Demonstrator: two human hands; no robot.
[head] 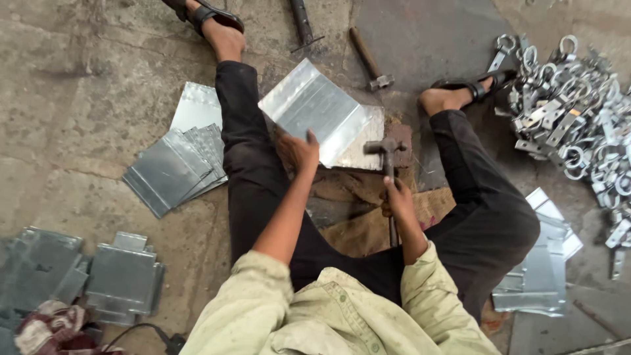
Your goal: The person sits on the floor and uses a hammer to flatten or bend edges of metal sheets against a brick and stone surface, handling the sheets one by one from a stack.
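Note:
I sit on the floor with my legs spread. My left hand (299, 150) grips the near edge of a shiny folded metal sheet (314, 110), tilted up between my legs. That sheet lies partly over a flat sheet (365, 146) resting on a dark iron block (402, 139). My right hand (396, 199) is closed around the handle of a hammer (386, 151), whose head hovers just above the block and the flat sheet's right edge. Brown sacking (358, 200) lies under the work area.
A stack of cut metal sheets (176, 167) lies left of my left leg, folded pieces (121, 276) at lower left, more sheets (542, 266) at right. A heap of metal clamps (572, 108) fills the right. A second hammer (369, 60) and a rod (302, 23) lie ahead.

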